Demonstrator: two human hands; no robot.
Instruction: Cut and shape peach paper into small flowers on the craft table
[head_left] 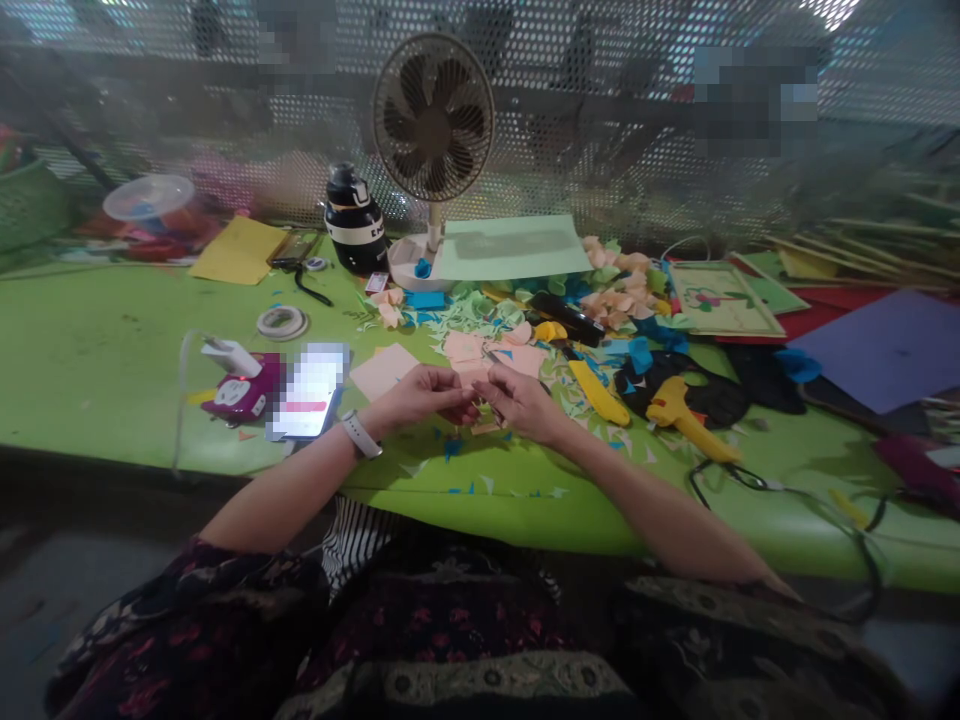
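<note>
My left hand (pixel 435 392) and my right hand (pixel 517 402) meet above the front of the green table (pixel 120 370). Between them is a small piece of peach paper (pixel 472 377), pinched by the fingers of both. A thin dark item shows by my right thumb and forefinger, too small to name. Just behind the hands lie larger peach paper pieces (pixel 529 358). A square of pale pink paper (pixel 384 372) lies beyond my left wrist. Blue and green paper scraps are scattered around and below the hands.
At left are a lit phone (pixel 309 390), a purple power adapter (pixel 241 390) and a tape roll (pixel 283 322). Behind stand a bottle (pixel 355 225) and a fan (pixel 433 120). To the right lie a yellow cutter (pixel 598 392), a yellow glue gun (pixel 694 420) and purple paper (pixel 889 350).
</note>
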